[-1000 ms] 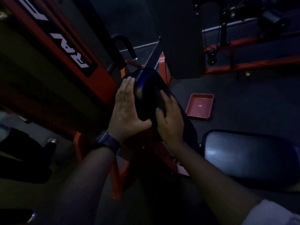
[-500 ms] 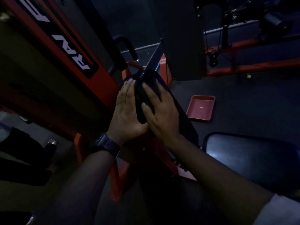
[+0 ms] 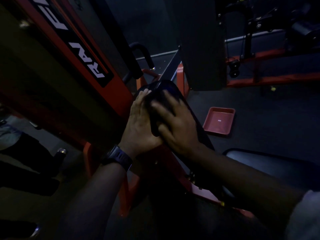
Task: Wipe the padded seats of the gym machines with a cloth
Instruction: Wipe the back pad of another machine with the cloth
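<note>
Beside the orange frame point(image 3: 119, 94), a black pad point(image 3: 166, 86) is wiped.
It is braced by the flat left hand point(image 3: 138, 125), rubbed by the spread right hand point(image 3: 176, 129); no cloth is seen; the near-right seat point(image 3: 270, 168) likely follows.

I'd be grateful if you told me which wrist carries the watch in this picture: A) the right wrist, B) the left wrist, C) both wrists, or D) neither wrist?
B: the dark watch is strapped just below the left hand, which lies flat against the side of the black pad, while the wrist of the right hand is bare.
</note>
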Demonstrator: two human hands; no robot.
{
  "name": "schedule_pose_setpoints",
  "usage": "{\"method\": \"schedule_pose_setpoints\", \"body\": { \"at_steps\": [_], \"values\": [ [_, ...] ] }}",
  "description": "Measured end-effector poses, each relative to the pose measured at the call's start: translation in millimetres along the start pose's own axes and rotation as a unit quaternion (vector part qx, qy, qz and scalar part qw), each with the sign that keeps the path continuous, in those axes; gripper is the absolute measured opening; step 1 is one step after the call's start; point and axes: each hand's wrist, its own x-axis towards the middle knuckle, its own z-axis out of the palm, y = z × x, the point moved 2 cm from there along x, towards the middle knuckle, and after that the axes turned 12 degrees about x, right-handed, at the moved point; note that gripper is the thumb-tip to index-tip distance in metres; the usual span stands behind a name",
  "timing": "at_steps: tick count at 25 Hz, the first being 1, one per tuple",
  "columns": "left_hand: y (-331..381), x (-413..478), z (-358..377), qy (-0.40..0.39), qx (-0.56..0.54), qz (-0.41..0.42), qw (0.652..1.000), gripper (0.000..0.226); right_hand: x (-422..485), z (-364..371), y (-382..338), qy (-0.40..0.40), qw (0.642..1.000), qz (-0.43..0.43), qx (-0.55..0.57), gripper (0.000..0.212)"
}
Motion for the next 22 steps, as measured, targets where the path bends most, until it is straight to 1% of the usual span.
{"method": "schedule_pose_setpoints", "body": {
  "at_steps": [1,2,3,4,5,6,7,9,10,11,12,13,14,15,16,17,18,19,20,21,22],
  "values": [
    [-0.8,0.7,0.6,-0.001,0.002,0.001,1.000,0.115,1.1,-0.9,1.3,-0.031,0.998,-0.054,-0.003,0.059],
    [-1.2,0.9,1.0,-0.008,-0.001,-0.005,1.000,0.117,9.3,-6.1,6.4,-0.027,0.999,-0.031,0.021,0.059],
    [-1.7,1.3,0.7,-0.014,-0.003,-0.013,1.000,0.120,20.4,-10.3,16.7,0.011,0.996,0.056,0.067,0.058],
    [-2.1,1.4,0.2,-0.016,-0.002,-0.017,1.000,0.122,32.2,-13.2,27.5,0.066,0.974,0.173,0.134,0.056],
    [-2.1,1.1,-0.4,-0.016,0.002,-0.016,1.000,0.122,40.6,-13.3,33.6,0.111,0.940,0.268,0.181,0.056],
    [-1.9,0.7,-0.3,-0.014,0.004,-0.014,1.000,0.123,42.2,-12.1,31.0,0.132,0.920,0.316,0.189,0.057],
    [-1.2,0.5,-0.2,-0.012,0.004,-0.012,1.000,0.122,37.8,-11.6,25.2,0.134,0.927,0.312,0.162,0.059],
    [-1.3,0.2,1.0,-0.008,0.001,-0.010,1.000,0.119,17.5,-4.5,8.1,0.106,0.965,0.203,0.126,0.058],
    [-1.6,-0.1,1.1,-0.008,0.000,-0.008,1.000,0.119,9.9,-2.4,7.7,0.097,0.973,0.163,0.130,0.057],
    [-1.7,0.4,0.7,-0.010,-0.002,-0.008,1.000,0.118,9.7,-3.5,16.5,0.089,0.975,0.153,0.137,0.056],
    [-1.0,0.8,0.2,-0.013,-0.003,-0.011,1.000,0.119,15.9,-4.0,29.7,0.090,0.967,0.186,0.149,0.054],
    [0.1,1.2,-0.6,-0.015,-0.003,-0.016,1.000,0.119,25.2,-7.2,46.2,0.108,0.942,0.259,0.181,0.052],
    [1.1,1.0,-1.3,-0.016,-0.002,-0.020,1.000,0.119,33.3,-11.2,57.3,0.127,0.906,0.343,0.212,0.052],
    [1.7,0.7,-1.6,-0.015,-0.001,-0.022,1.000,0.119,35.6,-12.7,58.6,0.133,0.888,0.384,0.216,0.055],
    [2.1,0.1,-1.6,-0.012,-0.001,-0.021,1.000,0.118,30.3,-13.2,51.2,0.128,0.892,0.388,0.193,0.057],
    [2.6,-0.2,-1.2,-0.008,0.000,-0.018,1.000,0.118,17.7,-9.9,37.6,0.114,0.917,0.349,0.155,0.057],
    [2.1,0.5,-0.9,-0.002,0.001,-0.016,1.000,0.117,3.5,-3.1,18.2,0.097,0.945,0.286,0.127,0.056],
    [1.0,1.0,-0.3,0.000,0.002,-0.015,1.000,0.116,-9.5,1.2,7.6,0.092,0.963,0.225,0.118,0.057],
    [0.6,1.3,-0.1,0.000,0.003,-0.016,1.000,0.116,-16.2,0.9,6.3,0.097,0.970,0.193,0.115,0.057],
    [1.4,1.1,-0.3,-0.002,0.004,-0.019,1.000,0.117,-16.0,-1.0,16.7,0.113,0.961,0.223,0.121,0.057],
    [2.3,1.2,-0.6,-0.005,0.004,-0.025,1.000,0.118,-11.7,-4.4,31.5,0.146,0.927,0.309,0.154,0.056]
  ]
}}
